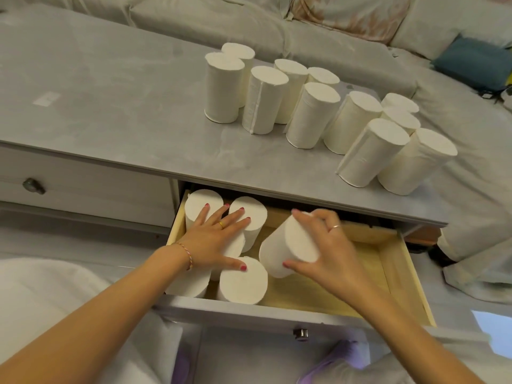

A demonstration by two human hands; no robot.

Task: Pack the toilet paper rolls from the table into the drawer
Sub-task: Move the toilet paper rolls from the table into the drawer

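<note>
Right hand grips a smooth white cylindrical roll over the wooden drawer; left hand lies spread.

A home living room. Beyond the grey table with drawers runs a long sofa under loose pale covers, a blue cushion at its right end.

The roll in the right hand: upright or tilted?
Tilted. The roll, gripped by the right hand, leans over the open drawer.
</note>
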